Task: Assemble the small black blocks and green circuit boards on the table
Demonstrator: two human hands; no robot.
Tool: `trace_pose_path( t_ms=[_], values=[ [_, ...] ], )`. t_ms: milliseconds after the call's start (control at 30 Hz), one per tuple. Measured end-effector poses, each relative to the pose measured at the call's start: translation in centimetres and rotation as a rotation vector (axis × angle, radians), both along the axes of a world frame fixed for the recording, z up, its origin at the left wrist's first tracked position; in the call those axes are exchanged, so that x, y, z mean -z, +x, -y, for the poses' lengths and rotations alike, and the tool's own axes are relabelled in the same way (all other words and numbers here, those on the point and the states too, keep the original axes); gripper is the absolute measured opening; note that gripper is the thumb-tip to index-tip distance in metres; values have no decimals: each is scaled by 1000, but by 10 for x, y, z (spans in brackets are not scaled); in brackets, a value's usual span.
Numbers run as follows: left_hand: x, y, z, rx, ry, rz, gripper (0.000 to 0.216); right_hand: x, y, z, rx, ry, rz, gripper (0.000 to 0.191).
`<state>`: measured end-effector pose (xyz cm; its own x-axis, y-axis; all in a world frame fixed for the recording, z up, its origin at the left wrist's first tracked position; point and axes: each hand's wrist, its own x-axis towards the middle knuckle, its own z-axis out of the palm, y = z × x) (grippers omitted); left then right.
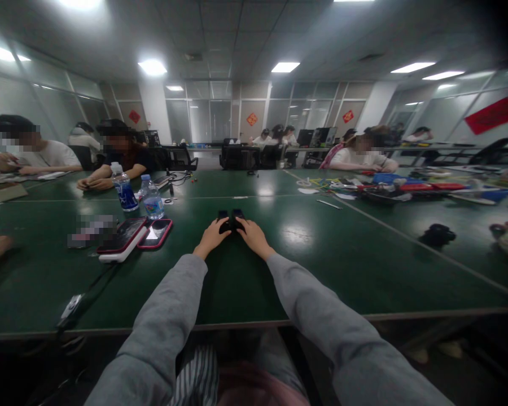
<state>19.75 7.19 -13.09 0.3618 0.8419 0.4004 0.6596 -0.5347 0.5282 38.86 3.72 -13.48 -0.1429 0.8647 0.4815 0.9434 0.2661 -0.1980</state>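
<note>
Two small dark objects stand side by side on the green table [322, 265], straight ahead of me. They are black and blocky, and I cannot make out their kind. Closed around the left black object [223, 215] is my left hand [212, 237], its thumb pointing inward. My right hand [254, 235] grips the right black object [239, 214] in the same way. The hands nearly meet at the thumbs, and the fingers partly hide both objects. Grey sleeves cover both forearms.
Left of my hands lie phones [156, 233], a white power bank [122, 248] with a cable, and two water bottles [152, 197]. A pen [329, 204], cluttered tools [389, 189] and a black item [438, 234] are to the right. Other people sit around the table.
</note>
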Motion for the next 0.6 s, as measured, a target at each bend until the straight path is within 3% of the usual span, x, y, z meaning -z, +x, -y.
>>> trace_pose_path(
  t_ms=[267,600],
  values=[
    [-1,23,5,-118,38,-53,56,-2,-14,-8,48,-13,13,46],
    [-4,14,7,-181,-2,-58,54,0,-11,-7,65,5,-35,45]
  ],
)
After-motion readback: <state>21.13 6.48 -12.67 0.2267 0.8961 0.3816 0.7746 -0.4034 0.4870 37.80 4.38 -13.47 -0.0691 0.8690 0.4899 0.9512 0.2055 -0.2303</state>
